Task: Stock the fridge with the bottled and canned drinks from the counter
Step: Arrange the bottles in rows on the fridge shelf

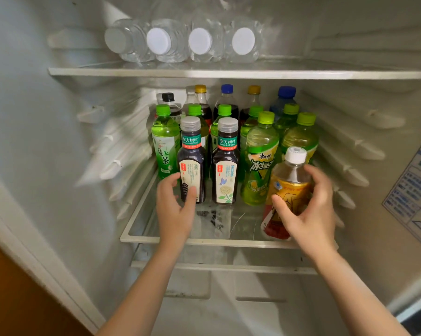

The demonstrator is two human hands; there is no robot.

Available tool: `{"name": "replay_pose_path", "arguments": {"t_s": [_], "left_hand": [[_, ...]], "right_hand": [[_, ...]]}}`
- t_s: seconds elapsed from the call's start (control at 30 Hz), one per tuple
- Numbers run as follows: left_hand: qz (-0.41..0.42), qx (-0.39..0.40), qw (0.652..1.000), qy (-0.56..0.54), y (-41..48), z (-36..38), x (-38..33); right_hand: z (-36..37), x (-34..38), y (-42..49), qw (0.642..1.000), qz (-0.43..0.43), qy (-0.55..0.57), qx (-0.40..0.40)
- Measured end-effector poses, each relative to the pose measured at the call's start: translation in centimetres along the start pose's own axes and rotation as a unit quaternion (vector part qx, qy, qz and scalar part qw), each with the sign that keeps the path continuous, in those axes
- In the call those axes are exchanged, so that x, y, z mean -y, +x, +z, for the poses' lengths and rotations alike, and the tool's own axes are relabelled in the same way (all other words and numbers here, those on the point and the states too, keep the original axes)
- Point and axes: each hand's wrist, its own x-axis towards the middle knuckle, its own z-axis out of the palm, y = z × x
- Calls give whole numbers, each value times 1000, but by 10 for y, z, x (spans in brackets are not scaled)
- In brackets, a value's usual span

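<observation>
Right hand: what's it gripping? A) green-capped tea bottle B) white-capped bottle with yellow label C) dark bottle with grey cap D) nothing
B: the right hand curls round the white-capped bottle with yellow label at the front right of the glass shelf; the left hand pinches the left dark grey-capped bottle.

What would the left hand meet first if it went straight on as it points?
The left hand would meet the left-hand dark tea bottle straight away; it may already touch it.
</observation>
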Motion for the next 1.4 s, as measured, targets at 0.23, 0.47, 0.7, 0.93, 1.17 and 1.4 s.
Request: {"name": "replay_pose_path", "arguments": {"t_s": [0.23, 0.47, 0.7, 0.93, 1.17, 1.4], "left_hand": [[8, 234, 971, -48, -45, 16, -32], [-19, 215, 975, -44, -42, 18, -29], [7, 90, 996, 14, -39, -9, -14], [-25, -71, 988, 131, -12, -49, 10], [-38, -59, 984, 167, 1, -33, 11], [-82, -45, 987, 134, 25, -25, 19]], "right_hand": [[16, 23, -11, 972, -3, 199, 126], [29, 37, -11, 887, 214, 366, 182], [42, 28, -23, 891, 289, 320, 143], [67, 17, -39, 946, 220, 167, 168], [92, 26, -42, 965, 167, -31, 199], [91, 28, -46, 968, 145, -55, 198]]}}
